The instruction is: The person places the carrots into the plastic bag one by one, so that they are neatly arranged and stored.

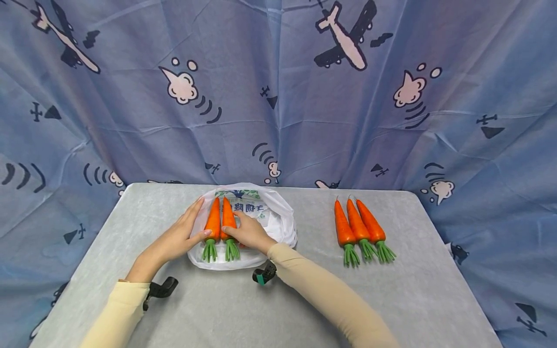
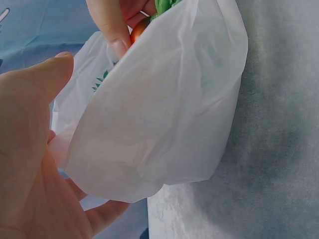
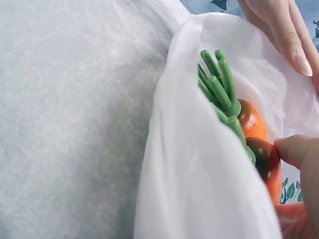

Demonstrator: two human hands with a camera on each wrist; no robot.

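A white plastic bag (image 1: 285, 215) with green and blue print lies with its mouth spread wide on the table. Inside it are two orange carrots with green stem tops, a left carrot (image 1: 213, 222) and a right carrot (image 1: 228, 217), side by side with stems toward the near rim. My right hand (image 1: 252, 233) reaches in and pinches the right carrot near its thick end, the thumb pressed against it in the right wrist view. Along the bag's left side, my left hand (image 1: 177, 238) rests with straight fingers behind the bag wall (image 2: 144, 129) and its thumb apart.
Three more carrots (image 1: 357, 222) lie side by side on the grey table (image 1: 313, 299), right of the bag, stems toward me. A blue curtain (image 1: 243, 96) with printed aeroplanes hangs behind the table and down both sides.
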